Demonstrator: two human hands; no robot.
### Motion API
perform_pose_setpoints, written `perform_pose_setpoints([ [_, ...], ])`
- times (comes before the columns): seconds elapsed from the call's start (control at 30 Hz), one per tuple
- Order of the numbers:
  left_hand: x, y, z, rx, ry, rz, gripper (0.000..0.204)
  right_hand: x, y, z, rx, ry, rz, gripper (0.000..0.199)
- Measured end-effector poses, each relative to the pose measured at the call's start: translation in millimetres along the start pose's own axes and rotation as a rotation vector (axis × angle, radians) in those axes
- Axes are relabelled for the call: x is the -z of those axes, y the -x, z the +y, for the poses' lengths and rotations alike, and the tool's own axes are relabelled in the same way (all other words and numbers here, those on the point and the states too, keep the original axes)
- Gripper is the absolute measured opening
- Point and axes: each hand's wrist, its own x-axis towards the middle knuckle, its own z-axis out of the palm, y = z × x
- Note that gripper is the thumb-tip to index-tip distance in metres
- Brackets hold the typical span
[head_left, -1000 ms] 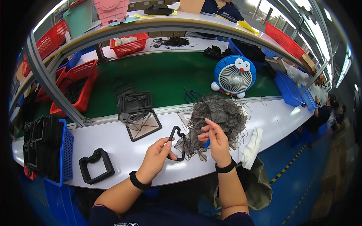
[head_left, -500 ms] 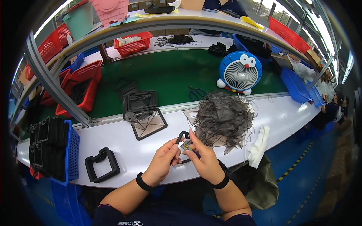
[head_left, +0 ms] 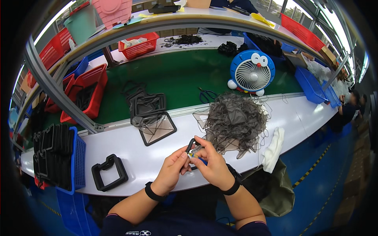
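At the near edge of the white bench, my left hand (head_left: 172, 168) pinches a small black frame (head_left: 190, 146) with rounded corners. My right hand (head_left: 212, 164) is closed around a small tool with a blue handle (head_left: 203, 161) and a yellow part, held against the frame; its working end is mostly covered by my fingers. Dark mesh shows between the hands. Just beyond lies a tangled heap of dark mesh pieces (head_left: 236, 122). To the left, a mesh-covered black frame (head_left: 157, 129) overlaps others, and bare black frames (head_left: 110, 173) lie stacked.
A blue basket (head_left: 80, 157) packed with black frames stands at the left. Beyond the bench, a green surface holds scissors (head_left: 206, 94), a blue fan (head_left: 252, 72) and red baskets (head_left: 94, 92). White cloth (head_left: 273, 151) lies at right. A metal post (head_left: 59, 86) and overhead shelf frame the bench.
The hands stay together on the frame, with only small finger movements; the right fingers have shifted slightly around the frame's upper end. The whole view has moved a little.
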Motion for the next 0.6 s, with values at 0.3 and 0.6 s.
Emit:
perform_pose_setpoints([
  [0.3, 2.6, -0.4, -3.1, -0.002, 0.006, -0.030, 0.042, -3.1, -0.9, 11.9, 0.012, -0.047, 0.019, 0.056],
  [0.6, 3.2, -0.8, -4.0, 0.007, 0.044, -0.044, 0.041, -4.8, -1.2, 18.9, 0.056, -0.055, 0.053, 0.053],
])
